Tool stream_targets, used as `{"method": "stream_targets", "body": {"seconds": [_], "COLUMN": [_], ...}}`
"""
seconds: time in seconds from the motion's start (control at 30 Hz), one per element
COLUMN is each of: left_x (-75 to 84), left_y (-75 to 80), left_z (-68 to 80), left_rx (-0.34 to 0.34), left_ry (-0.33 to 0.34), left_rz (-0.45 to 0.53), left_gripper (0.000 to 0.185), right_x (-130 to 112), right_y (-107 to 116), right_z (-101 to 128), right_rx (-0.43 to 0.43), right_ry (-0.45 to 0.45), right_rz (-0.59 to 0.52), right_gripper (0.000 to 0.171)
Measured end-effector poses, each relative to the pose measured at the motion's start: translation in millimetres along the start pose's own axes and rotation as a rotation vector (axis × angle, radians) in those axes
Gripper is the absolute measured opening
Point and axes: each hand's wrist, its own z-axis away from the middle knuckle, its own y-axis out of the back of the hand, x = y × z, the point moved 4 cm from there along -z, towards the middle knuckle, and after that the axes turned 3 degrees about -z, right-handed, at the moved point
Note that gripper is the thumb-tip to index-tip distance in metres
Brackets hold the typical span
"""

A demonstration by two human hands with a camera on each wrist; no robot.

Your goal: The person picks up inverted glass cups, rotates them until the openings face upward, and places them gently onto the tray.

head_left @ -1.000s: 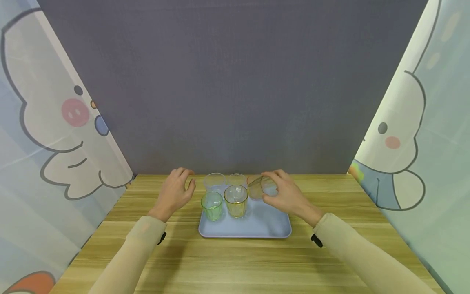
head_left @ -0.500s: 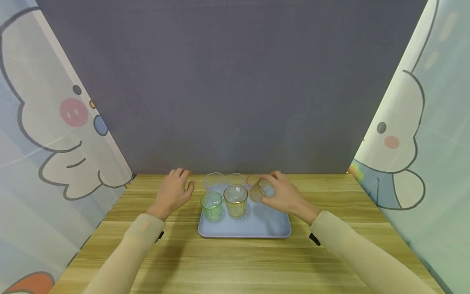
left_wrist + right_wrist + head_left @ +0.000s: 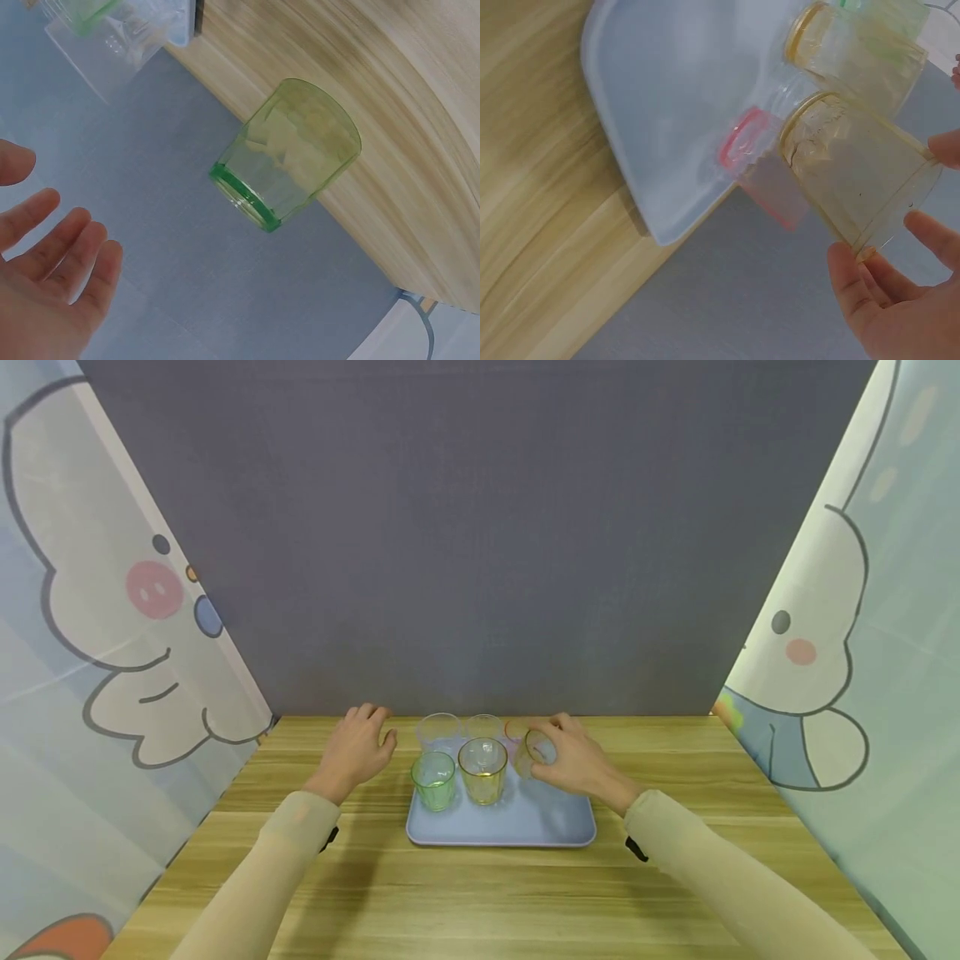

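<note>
With fingertips and thumb near its rim, my right hand (image 3: 576,760) holds a clear amber glass (image 3: 859,169) over the back right of the pale tray (image 3: 540,814). In front of the tray's back row stand a green glass (image 3: 433,783) and a yellow glass (image 3: 482,772). Behind are two clear glasses, one (image 3: 437,729) at left and one (image 3: 483,724) mid-row, and a pink glass (image 3: 769,172). My left hand (image 3: 352,750) hovers left of the tray, fingers loosely bent, holding nothing. The left wrist view shows another green glass (image 3: 289,154) upside down on the table; it is hidden in the head view.
The wooden table (image 3: 480,893) runs back to a dark grey panel (image 3: 480,543). Curtains with cartoon prints hang at the left (image 3: 150,635) and right (image 3: 832,635). The glasses on the tray stand close together.
My right hand has moved a little left and down, bringing the amber glass from a steeper tilt to more upright over the tray. My left hand has hardly moved.
</note>
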Motion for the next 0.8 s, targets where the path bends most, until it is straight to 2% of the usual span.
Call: {"method": "stream_targets", "body": {"seconds": [0.57,0.8], "left_x": [-7.7,-15.3], "left_y": [-7.4,-13.2], "left_z": [-6.4,-7.3], "left_rx": [-0.029,-0.055], "left_ry": [0.026,0.038], "left_rz": [0.006,-0.002], "left_gripper": [0.035,0.035], "right_x": [5,4], "right_y": [-18,-26], "right_z": [-6,-8], "right_rx": [0.007,-0.014], "right_ry": [0.031,0.028], "right_rz": [0.031,0.049], "right_gripper": [0.055,0.056]}}
